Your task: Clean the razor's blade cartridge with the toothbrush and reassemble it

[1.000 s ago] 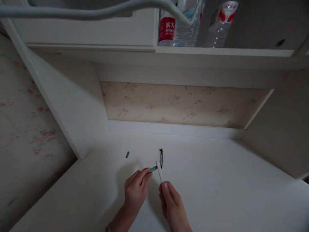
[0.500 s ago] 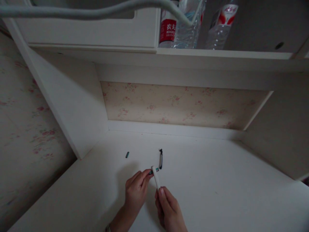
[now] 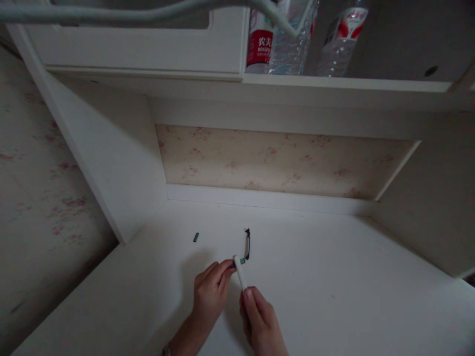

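My right hand (image 3: 260,316) is closed round the lower part of a slim white handle (image 3: 241,276), which points up and slightly left. Across the handle's top sits a small dark piece with a green end (image 3: 242,260); together they look like a razor. The fingertips of my left hand (image 3: 211,291) pinch the left end of that dark piece, partly hiding it. Just beyond, a thin black razor-like stick (image 3: 248,244) lies on the white desktop. Further left rests a small dark green strip (image 3: 196,237).
The white desktop (image 3: 334,267) runs back to a low ledge below floral wallpaper (image 3: 267,158). White side panels (image 3: 107,158) stand left and right. Overhead is a shelf with several plastic bottles (image 3: 260,47). A pale curved bar (image 3: 129,17) crosses the top.
Almost nothing differs. Both hands keep their hold on the white handle and the dark piece; the view has shifted very slightly.
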{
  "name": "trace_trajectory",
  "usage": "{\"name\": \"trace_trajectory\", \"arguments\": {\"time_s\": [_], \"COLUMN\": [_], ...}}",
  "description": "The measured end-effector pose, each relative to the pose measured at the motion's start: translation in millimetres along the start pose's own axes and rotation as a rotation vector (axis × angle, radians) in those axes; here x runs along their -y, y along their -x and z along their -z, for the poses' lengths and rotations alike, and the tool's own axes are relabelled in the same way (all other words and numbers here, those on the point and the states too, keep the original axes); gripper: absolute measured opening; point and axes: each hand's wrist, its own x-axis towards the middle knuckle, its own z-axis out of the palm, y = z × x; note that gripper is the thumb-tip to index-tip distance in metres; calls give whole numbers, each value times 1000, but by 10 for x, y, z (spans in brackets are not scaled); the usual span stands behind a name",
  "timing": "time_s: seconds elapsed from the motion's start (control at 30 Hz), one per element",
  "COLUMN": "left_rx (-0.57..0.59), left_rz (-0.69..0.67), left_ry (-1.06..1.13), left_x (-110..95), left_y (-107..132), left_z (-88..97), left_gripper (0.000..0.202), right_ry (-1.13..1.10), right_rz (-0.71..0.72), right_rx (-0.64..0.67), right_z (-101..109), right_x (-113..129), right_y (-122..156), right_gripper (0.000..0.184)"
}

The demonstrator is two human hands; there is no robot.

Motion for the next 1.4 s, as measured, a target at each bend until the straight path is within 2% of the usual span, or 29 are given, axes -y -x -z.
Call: {"name": "trace_trajectory", "arguments": {"time_s": [0.07,0.23,0.43,0.6,0.77,0.93,1.1,1.27,1.4], "left_rx": [-3,-33,-21,-17,-10,-27,-17,-28,-15], "left_rz": [-4,-5,5,-3,-27,-64,-49,-64,-62], "left_ry": [-15,9,-13,1,-28,-24,-18,0,0], "left_x": [-3,-17,-7,24,31,29,26,13,8], "left_y": [-2,-3,6,24,15,5,10,6,12], "left_z": [5,11,12,7,7,5,8,12,18], "left_gripper": [16,13,14,14,15,15,15,16,16], "right_ry": [71,80,88,62,31,-5,17,3,-20], "right_rz": [5,8,20,12,-51,-48,-41,-36,-77], "right_rx": [28,-21,43,-12,63,9,70,-15,39], "right_z": [19,83,62,77,64,104,103,92,84], "right_x": [-12,7,-39,-8,8,-18,-80,1,30], "right_y": [11,-23,-12,-17,6,-24,-7,11,18], "right_gripper": [55,54,55,54,56,56,56,56,56]}}
